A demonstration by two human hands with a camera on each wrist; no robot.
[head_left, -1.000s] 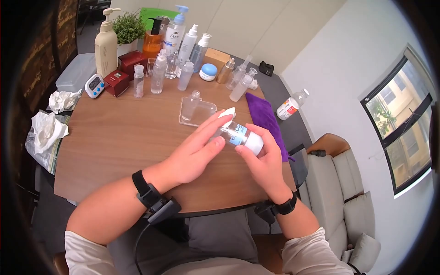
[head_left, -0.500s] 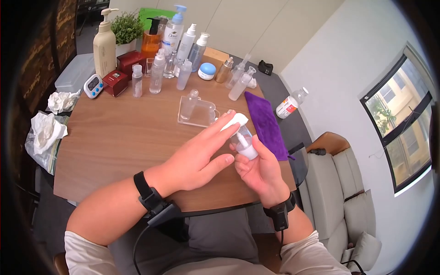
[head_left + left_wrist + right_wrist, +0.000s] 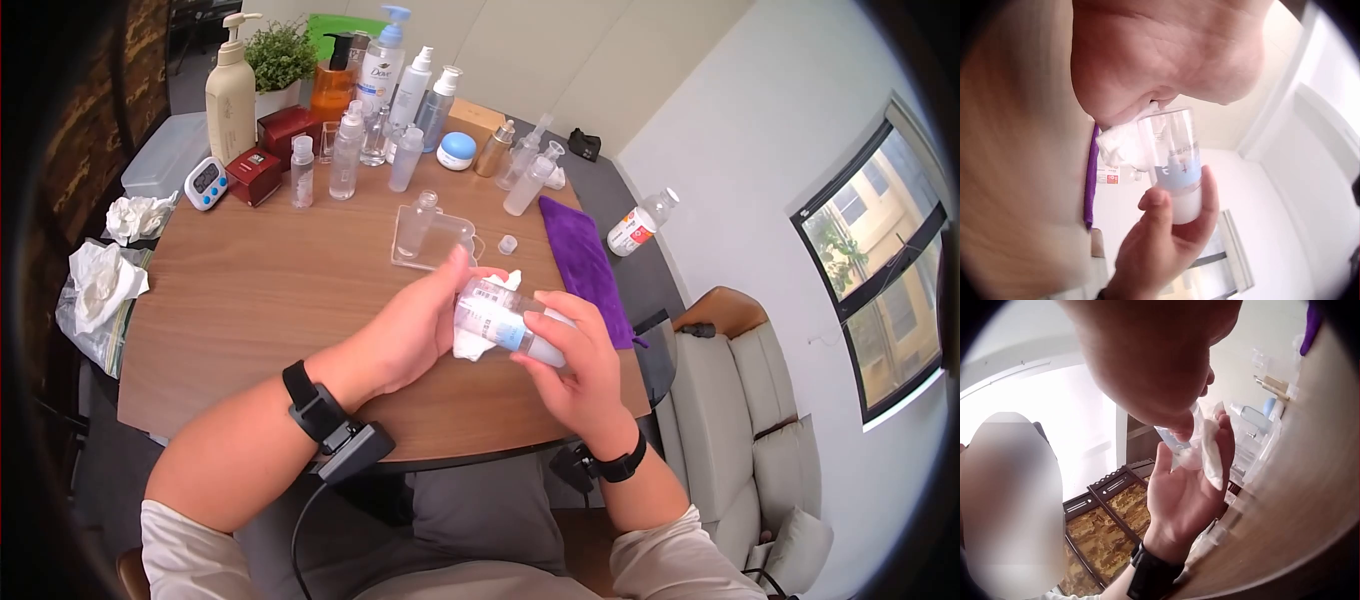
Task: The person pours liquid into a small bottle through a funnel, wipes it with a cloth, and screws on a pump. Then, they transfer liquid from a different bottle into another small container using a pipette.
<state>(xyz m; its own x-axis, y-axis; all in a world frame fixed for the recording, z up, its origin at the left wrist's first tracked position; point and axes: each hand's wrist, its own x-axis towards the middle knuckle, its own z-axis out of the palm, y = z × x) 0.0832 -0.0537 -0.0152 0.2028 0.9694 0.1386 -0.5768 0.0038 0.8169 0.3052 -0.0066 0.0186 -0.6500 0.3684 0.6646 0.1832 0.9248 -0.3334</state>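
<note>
A small clear bottle [image 3: 490, 312] with a light blue label and a whitish end is tilted over the table. My right hand [image 3: 580, 365] grips it by that whitish end, thumb on one side and fingers on the other. My left hand [image 3: 415, 325] is at the bottle's other end, thumb pointing up. A crumpled white tissue [image 3: 468, 345] lies along its fingers, behind and under the bottle. In the right wrist view, the left palm [image 3: 1179, 497] faces the bottle, and the tissue [image 3: 1211, 456] spans the fairly straight fingers.
Ahead lies a clear tray [image 3: 445, 245] with a small open bottle [image 3: 415, 225]; a little cap [image 3: 508, 244] is beside it. Pump bottles, a blue-lidded jar [image 3: 456, 150] and red boxes [image 3: 254, 178] crowd the back. A purple cloth [image 3: 585, 270] runs along the right edge.
The right hand has turned the bottle from end-on to lengthwise. The left hand has rolled from palm down to thumb up, bringing the tissue under the bottle. The little cap now shows.
</note>
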